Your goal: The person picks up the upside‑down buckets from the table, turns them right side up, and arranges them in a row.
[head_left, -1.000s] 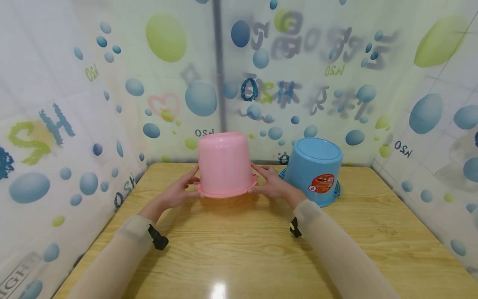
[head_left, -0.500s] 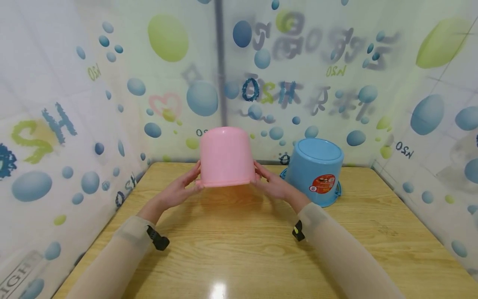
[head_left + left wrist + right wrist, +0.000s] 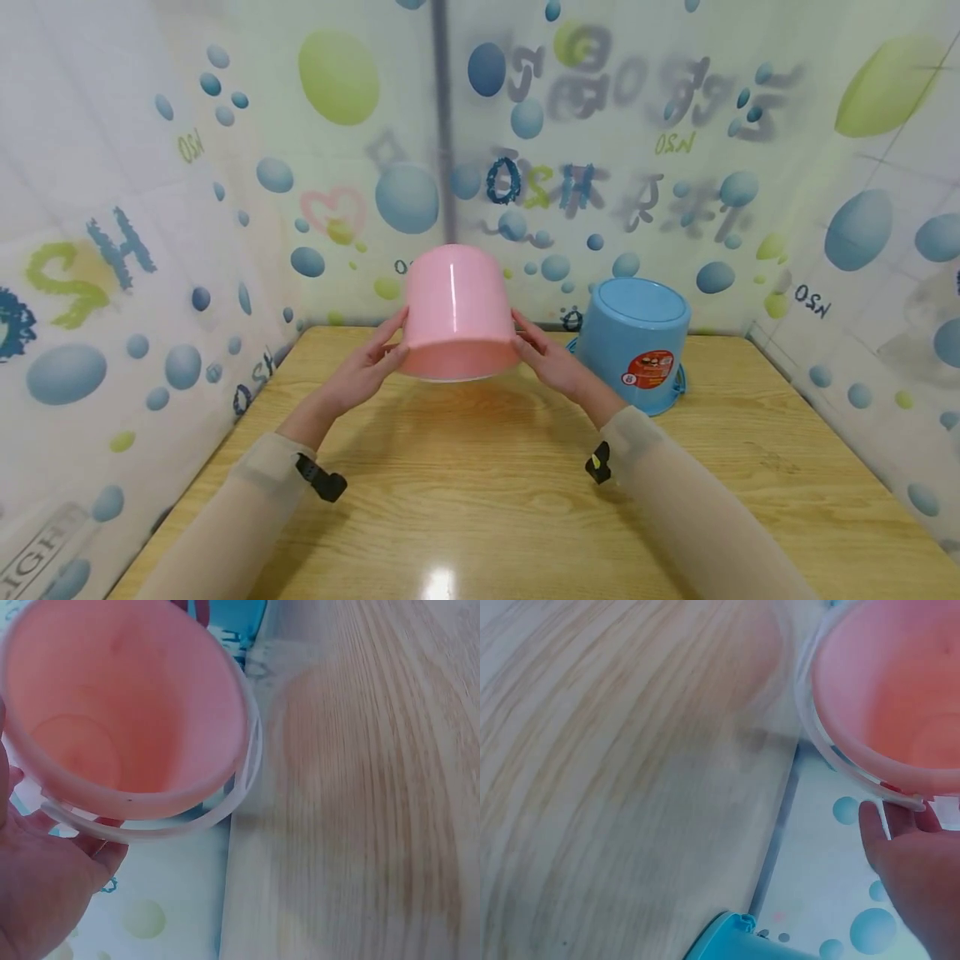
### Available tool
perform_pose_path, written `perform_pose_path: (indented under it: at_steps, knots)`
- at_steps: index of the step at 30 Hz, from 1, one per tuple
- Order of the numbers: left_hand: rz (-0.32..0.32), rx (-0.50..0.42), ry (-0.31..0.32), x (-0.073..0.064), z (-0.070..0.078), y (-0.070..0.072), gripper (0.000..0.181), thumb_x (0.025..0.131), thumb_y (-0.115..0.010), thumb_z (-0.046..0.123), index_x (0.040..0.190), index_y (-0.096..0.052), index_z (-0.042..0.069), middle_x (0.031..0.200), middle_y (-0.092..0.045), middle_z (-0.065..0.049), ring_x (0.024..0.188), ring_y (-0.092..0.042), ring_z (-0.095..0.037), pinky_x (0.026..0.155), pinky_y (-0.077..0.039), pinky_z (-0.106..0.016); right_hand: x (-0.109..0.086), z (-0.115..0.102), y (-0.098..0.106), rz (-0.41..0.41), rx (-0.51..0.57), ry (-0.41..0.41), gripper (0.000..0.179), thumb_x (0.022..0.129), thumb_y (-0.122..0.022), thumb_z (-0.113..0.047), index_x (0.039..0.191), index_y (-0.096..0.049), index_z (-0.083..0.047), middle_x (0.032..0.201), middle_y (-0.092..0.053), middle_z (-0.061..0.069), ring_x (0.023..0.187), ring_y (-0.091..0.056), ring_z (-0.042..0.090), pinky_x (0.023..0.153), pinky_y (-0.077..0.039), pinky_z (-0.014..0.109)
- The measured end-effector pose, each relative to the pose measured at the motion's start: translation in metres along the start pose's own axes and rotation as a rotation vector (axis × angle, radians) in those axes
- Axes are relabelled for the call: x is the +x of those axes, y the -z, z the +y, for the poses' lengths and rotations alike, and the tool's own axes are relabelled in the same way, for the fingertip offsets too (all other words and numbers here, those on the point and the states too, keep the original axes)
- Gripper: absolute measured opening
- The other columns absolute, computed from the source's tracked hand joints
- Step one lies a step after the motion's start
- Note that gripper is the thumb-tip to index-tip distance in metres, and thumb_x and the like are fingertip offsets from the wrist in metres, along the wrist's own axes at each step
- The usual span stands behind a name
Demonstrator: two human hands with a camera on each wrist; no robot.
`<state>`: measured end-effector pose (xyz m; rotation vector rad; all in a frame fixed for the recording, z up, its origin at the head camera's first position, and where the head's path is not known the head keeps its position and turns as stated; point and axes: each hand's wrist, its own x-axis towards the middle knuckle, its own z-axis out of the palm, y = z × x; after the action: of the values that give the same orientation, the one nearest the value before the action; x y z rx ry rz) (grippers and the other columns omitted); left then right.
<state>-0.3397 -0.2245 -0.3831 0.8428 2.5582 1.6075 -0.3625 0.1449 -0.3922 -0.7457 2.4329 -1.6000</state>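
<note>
The left hand (image 3: 352,379) grips the left side of the pink bucket (image 3: 456,296) near its rim. Between the 2 hands, that bucket is held clear of the worktop (image 3: 465,492), tilted, its mouth facing down and toward the person. The right hand (image 3: 558,372) grips its right side. Farther right, 1 blue bucket (image 3: 633,337) with a red label (image 3: 649,369) stands upside down on the worktop.

Free passage lay over the wooden table (image 3: 465,508) between the sleeved forearms (image 3: 697,500); the upturned blue bucket (image 3: 633,337) blocked the space beside the right hand (image 3: 557,367), the printed backdrop (image 3: 337,242) the rear.
</note>
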Motion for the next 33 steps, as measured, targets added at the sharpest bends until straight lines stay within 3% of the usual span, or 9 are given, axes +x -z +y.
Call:
perform_pose_path:
  at_steps: [4, 13, 15, 17, 21, 25, 27, 29, 33]
  knots:
    - [0.032, 0.015, 0.012, 0.001, 0.005, 0.0, 0.068, 0.119, -0.049, 0.029, 0.178, -0.015, 0.035, 0.187, -0.007, -0.004, 0.162, -0.036, -0.047, 0.127, -0.037, -0.068, 0.001, -0.002, 0.0, 0.012, 0.018, 0.031, 0.072, 0.118, -0.044, -0.05, 0.179, -0.012, -0.029, 0.185, -0.019, 0.009, 0.17, -0.022, 0.04, 0.133, -0.029, 0.066]
    - [0.105, 0.005, 0.066, 0.002, 0.01, 0.004, 0.06, 0.12, -0.042, 0.044, 0.176, -0.023, 0.036, 0.186, -0.015, -0.003, 0.173, -0.011, -0.035, 0.135, -0.018, -0.069, -0.002, -0.012, -0.001, 0.03, 0.041, 0.054, 0.069, 0.118, -0.043, -0.05, 0.178, -0.018, -0.027, 0.186, -0.016, 0.005, 0.169, -0.024, 0.039, 0.132, -0.03, 0.066]
    - [0.105, -0.001, 0.081, 0.002, 0.012, 0.006, 0.06, 0.119, -0.041, 0.048, 0.176, -0.024, 0.039, 0.186, -0.017, -0.002, 0.172, -0.016, -0.033, 0.135, -0.021, -0.067, -0.002, -0.014, -0.002, 0.029, 0.054, 0.062, 0.071, 0.118, -0.044, -0.052, 0.178, -0.017, -0.027, 0.185, -0.018, 0.007, 0.168, -0.028, 0.039, 0.133, -0.031, 0.065]
    - [0.109, -0.002, 0.089, 0.001, 0.014, 0.007, 0.06, 0.119, -0.042, 0.048, 0.176, -0.024, 0.039, 0.184, -0.023, -0.003, 0.166, -0.03, -0.032, 0.132, -0.03, -0.061, -0.002, -0.015, -0.002, 0.025, 0.063, 0.066, 0.074, 0.116, -0.047, -0.055, 0.178, -0.016, -0.028, 0.184, -0.022, 0.009, 0.165, -0.035, 0.039, 0.131, -0.035, 0.063]
    - [0.102, 0.0, 0.094, -0.001, 0.019, 0.008, 0.066, 0.118, -0.048, 0.046, 0.176, -0.016, 0.044, 0.18, -0.033, -0.008, 0.138, -0.059, -0.036, 0.117, -0.05, -0.048, -0.001, -0.016, -0.001, 0.012, 0.095, 0.101, 0.077, 0.115, -0.05, -0.053, 0.178, -0.011, -0.033, 0.175, -0.041, 0.017, 0.148, -0.058, 0.04, 0.122, -0.049, 0.059]
    - [0.102, 0.02, 0.087, -0.002, 0.022, 0.008, 0.083, 0.114, -0.06, 0.043, 0.173, -0.003, 0.055, 0.186, -0.014, -0.003, 0.154, -0.046, -0.039, 0.121, -0.047, -0.057, 0.001, -0.018, 0.001, -0.003, 0.159, 0.141, 0.08, 0.116, -0.054, -0.044, 0.178, -0.004, -0.037, 0.157, -0.059, 0.023, 0.126, -0.073, 0.041, 0.111, -0.059, 0.052]
    - [0.089, 0.02, 0.069, -0.003, 0.022, 0.009, 0.096, 0.111, -0.067, 0.038, 0.171, 0.005, 0.057, 0.186, -0.011, -0.005, 0.156, -0.045, -0.041, 0.119, -0.048, -0.061, 0.0, -0.02, 0.002, -0.011, 0.183, 0.142, 0.084, 0.115, -0.057, -0.042, 0.178, 0.0, -0.037, 0.155, -0.061, 0.024, 0.126, -0.073, 0.042, 0.109, -0.06, 0.046]
    - [0.069, -0.005, 0.057, -0.004, 0.022, 0.009, 0.107, 0.108, -0.073, 0.031, 0.168, 0.01, 0.06, 0.182, -0.023, -0.016, 0.149, -0.054, -0.041, 0.114, -0.054, -0.058, 0.0, -0.022, 0.002, -0.022, 0.206, 0.141, 0.09, 0.114, -0.06, -0.04, 0.177, 0.004, -0.036, 0.161, -0.056, 0.024, 0.13, -0.07, 0.046, 0.109, -0.06, 0.042]
    - [0.006, -0.088, 0.017, -0.006, 0.02, 0.011, 0.124, 0.101, -0.081, 0.015, 0.167, 0.013, 0.062, 0.165, -0.045, -0.033, 0.117, -0.076, -0.039, 0.094, -0.067, -0.041, -0.003, -0.025, 0.003, -0.048, 0.249, 0.122, 0.099, 0.112, -0.066, -0.029, 0.176, 0.01, -0.039, 0.165, -0.052, 0.025, 0.137, -0.064, 0.053, 0.109, -0.061, 0.042]
